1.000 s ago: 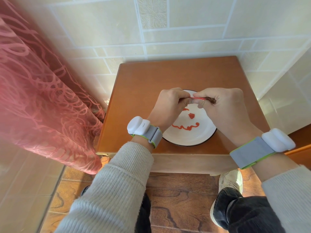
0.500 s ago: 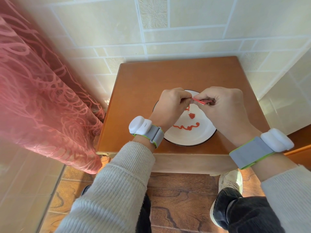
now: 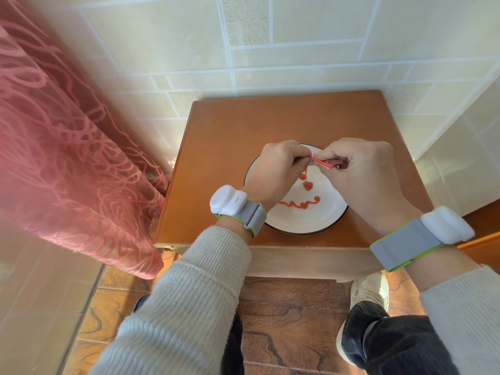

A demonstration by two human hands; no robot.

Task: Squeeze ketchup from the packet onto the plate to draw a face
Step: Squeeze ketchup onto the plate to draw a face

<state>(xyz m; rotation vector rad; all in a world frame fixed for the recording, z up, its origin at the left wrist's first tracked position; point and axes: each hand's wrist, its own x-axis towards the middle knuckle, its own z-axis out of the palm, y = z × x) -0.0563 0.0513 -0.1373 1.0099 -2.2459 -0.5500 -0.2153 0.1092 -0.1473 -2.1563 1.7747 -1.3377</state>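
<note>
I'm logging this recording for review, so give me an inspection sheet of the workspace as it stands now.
Surface: small brown wooden table, bare apart from the plate.
Job's things: white plate with a dark rim, bearing a wavy ketchup mouth, a nose blob and a fresh dab under a thin strand; red ketchup packet held above the plate.
Clutter: nothing seen.
Grippers: left hand and right hand both pinch the packet; each wrist wears a grey band with a white unit.
Cables: nothing seen.
Surroundings: cream tiled walls, pink patterned curtain on the left, wood-look floor.
</note>
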